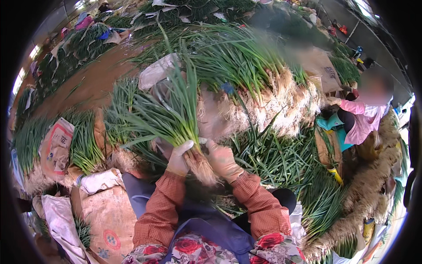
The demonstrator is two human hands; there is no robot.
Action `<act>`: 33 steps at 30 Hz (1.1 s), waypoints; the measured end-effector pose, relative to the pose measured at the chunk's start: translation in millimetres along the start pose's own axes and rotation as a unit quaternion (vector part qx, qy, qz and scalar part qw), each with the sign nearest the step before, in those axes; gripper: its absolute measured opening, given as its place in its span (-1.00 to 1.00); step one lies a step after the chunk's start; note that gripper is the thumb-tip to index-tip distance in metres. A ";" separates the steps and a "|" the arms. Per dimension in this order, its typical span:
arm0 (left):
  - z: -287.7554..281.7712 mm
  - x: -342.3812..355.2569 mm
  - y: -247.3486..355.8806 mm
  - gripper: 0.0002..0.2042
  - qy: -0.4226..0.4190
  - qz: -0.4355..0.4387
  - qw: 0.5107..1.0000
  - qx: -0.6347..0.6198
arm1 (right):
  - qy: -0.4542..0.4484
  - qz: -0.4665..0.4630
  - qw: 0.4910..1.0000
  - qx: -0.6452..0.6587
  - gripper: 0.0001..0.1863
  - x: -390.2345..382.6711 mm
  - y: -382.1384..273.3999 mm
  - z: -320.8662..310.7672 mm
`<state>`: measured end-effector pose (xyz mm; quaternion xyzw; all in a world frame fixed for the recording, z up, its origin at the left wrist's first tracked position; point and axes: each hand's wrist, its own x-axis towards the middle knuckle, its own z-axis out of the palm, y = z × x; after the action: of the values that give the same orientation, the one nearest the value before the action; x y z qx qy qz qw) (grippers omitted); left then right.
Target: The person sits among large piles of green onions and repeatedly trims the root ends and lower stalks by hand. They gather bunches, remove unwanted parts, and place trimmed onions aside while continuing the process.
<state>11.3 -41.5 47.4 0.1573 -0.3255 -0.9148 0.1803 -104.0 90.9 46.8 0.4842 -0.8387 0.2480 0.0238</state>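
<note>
A bunch of green onions (178,119) is held out in front of me, its long leaves fanning up and away and its pale roots hanging toward my lap. My left hand (179,159), in a light glove, is closed around the left side of the bunch just above the roots. From the right, my right hand (222,162), gloved too, closes its fingers on the lower stems beside the roots (201,169). The fingertips of both hands nearly meet at the front of the stems.
A long pile of green onions (250,61) lies ahead, roots toward me. Loose green leaves (281,158) cover the ground at right. Woven sacks (110,215) and more bunches (85,141) stand at left. Another person in pink (362,116) sits at right, near a yellow-handled tool (336,175).
</note>
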 end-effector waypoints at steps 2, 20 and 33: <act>14.4 -9.1 3.9 -0.66 -0.017 -0.006 0.999 -0.040 | -0.062 0.023 0.998 -0.007 -0.71 0.0 10.9 -6.4; 11.4 -19.9 -30.3 -0.63 -0.024 0.005 0.996 -0.088 | -0.113 0.266 0.648 0.705 -0.74 12.8 6.6 5.8; 26.6 -24.3 -36.7 -0.66 -0.103 0.040 0.977 -0.180 | 0.282 0.305 0.419 0.807 -0.76 6.3 72.7 -4.0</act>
<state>13.7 10.0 47.3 0.0141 -0.1779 -0.9617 0.2082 -168.0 117.3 23.5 -0.1035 -0.2926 0.9247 -0.2204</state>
